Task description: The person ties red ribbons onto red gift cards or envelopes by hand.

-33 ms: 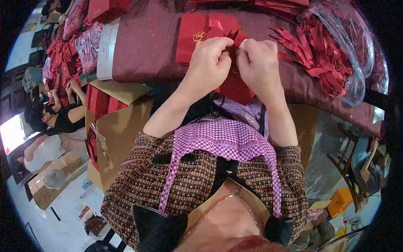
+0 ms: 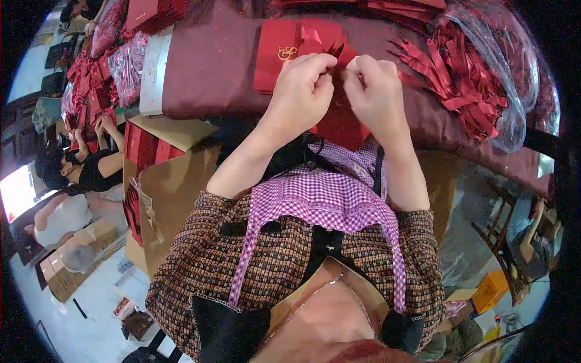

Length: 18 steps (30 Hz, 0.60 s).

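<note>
Over the near edge of the maroon surface (image 2: 212, 72), both hands meet fingertip to fingertip. Left hand (image 2: 301, 91) curls its fingers, pinching a strip of red ribbon (image 2: 315, 37); right hand (image 2: 378, 91) pinches the same spot from the other side, thumb tucked in. Below them a red paper bag (image 2: 342, 124) hangs off the edge toward the person's apron, its long side running away from the body. Off to the right, well apart, sits a clear sack of red ribbons (image 2: 466, 72).
</note>
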Each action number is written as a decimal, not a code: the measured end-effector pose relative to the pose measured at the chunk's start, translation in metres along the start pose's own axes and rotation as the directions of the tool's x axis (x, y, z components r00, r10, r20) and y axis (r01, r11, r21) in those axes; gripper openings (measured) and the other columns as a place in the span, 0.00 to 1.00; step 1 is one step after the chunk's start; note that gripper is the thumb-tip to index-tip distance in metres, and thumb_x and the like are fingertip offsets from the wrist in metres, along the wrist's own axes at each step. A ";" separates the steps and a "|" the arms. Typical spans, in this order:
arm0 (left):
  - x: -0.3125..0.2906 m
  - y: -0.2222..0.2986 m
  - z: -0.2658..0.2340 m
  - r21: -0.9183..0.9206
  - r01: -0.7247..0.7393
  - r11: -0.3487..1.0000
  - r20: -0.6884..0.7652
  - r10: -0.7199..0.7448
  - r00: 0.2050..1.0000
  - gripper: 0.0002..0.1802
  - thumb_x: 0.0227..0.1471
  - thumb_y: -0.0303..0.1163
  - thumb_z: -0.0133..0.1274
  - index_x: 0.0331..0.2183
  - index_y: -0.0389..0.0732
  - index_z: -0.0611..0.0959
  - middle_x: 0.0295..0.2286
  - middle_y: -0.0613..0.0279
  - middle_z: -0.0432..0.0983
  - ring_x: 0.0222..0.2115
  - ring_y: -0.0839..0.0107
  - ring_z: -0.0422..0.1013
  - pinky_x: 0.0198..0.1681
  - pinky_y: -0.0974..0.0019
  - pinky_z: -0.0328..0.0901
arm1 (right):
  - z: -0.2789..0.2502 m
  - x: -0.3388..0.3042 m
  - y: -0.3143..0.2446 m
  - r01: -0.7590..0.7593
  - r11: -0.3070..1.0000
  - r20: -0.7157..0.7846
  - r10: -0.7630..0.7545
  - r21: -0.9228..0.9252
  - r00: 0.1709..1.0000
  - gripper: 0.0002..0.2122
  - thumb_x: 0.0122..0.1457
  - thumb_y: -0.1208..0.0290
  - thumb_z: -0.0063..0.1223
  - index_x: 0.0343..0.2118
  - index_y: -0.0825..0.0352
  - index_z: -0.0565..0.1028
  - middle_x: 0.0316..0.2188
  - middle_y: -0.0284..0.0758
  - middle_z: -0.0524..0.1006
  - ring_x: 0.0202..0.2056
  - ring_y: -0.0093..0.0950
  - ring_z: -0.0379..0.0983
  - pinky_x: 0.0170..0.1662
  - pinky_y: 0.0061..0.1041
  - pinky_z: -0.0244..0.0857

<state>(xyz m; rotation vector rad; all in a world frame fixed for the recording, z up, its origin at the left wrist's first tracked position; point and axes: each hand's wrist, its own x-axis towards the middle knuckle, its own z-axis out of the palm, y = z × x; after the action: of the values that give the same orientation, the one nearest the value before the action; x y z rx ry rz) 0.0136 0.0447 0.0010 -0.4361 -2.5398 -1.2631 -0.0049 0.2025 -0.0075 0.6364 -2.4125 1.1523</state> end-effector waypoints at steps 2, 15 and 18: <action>0.000 0.006 -0.002 -0.038 0.048 0.998 0.033 -0.046 0.998 0.15 0.47 0.21 0.50 0.40 0.34 0.79 0.32 0.51 0.78 0.30 0.67 0.74 0.34 0.68 0.68 | -0.001 -0.002 0.003 -0.073 0.995 0.015 0.073 0.064 0.997 0.03 0.48 0.75 0.54 0.23 0.66 0.71 0.18 0.39 0.72 0.24 0.40 0.69 0.36 0.35 0.59; 0.006 -0.001 -0.005 -0.354 0.138 0.925 0.188 -0.073 0.979 0.13 0.54 0.24 0.50 0.43 0.33 0.79 0.32 0.65 0.78 0.34 0.80 0.71 0.38 0.74 0.66 | -0.026 0.000 0.003 0.084 0.995 0.034 -0.086 0.056 0.996 0.04 0.49 0.75 0.56 0.24 0.63 0.71 0.20 0.33 0.73 0.26 0.34 0.70 0.41 0.32 0.57; 0.006 -0.004 0.000 -0.295 0.058 0.954 0.124 -0.022 0.992 0.11 0.53 0.23 0.51 0.41 0.33 0.79 0.32 0.61 0.79 0.33 0.77 0.72 0.38 0.72 0.67 | -0.026 0.000 -0.001 0.078 0.995 0.043 -0.080 0.065 0.996 0.04 0.50 0.74 0.57 0.25 0.64 0.72 0.21 0.33 0.74 0.26 0.34 0.71 0.43 0.32 0.57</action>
<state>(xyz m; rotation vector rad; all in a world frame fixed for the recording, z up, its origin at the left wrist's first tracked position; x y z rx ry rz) 0.0069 0.0432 0.0000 -0.5398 -2.4686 -1.6947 -0.0001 0.2226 0.0083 0.7786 -2.3733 1.1974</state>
